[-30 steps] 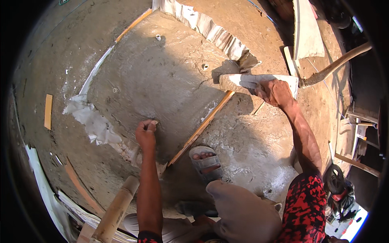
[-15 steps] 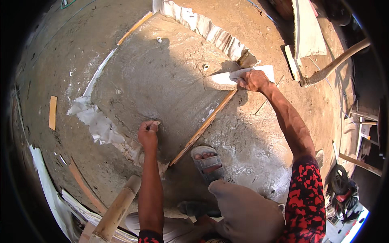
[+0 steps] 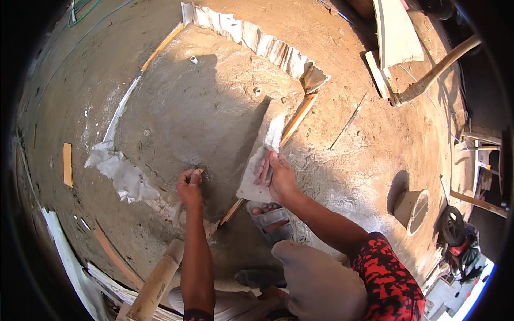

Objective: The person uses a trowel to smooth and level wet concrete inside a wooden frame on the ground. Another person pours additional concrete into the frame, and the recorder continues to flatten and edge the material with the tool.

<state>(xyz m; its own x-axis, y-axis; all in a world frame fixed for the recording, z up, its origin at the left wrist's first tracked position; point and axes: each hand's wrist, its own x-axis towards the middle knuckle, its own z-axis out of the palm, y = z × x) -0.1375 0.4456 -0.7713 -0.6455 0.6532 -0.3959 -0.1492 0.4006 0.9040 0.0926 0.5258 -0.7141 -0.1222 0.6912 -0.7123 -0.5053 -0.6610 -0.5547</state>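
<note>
My right hand [image 3: 282, 175] is closed round the reddish handle of a long plastering float [image 3: 274, 131] smeared with grey cement. The float lies along the right side of a wet cement slab [image 3: 171, 107], over part of a wooden edge strip [image 3: 298, 122]. Low over the slab's near part, my left hand [image 3: 189, 188] pinches a small pale piece [image 3: 199, 170], too small to name. Short white pipe stubs [image 3: 194, 60] poke up from the cement. Crumpled white sheeting [image 3: 126, 176] borders the slab near my left hand.
Pleated white sheeting [image 3: 251, 38] edges the slab's far side. A wooden-handled tool [image 3: 436, 69] lies at far right, with a tilted bucket [image 3: 411, 211] below it. A bamboo pole [image 3: 155, 281] stands beside my left forearm. My sandalled foot [image 3: 272, 220] is close to the float.
My right hand has drawn the float from the slab's far right corner back toward me, turning it lengthwise. The left hand has shifted slightly and still pinches. The tilted bucket has come into view.
</note>
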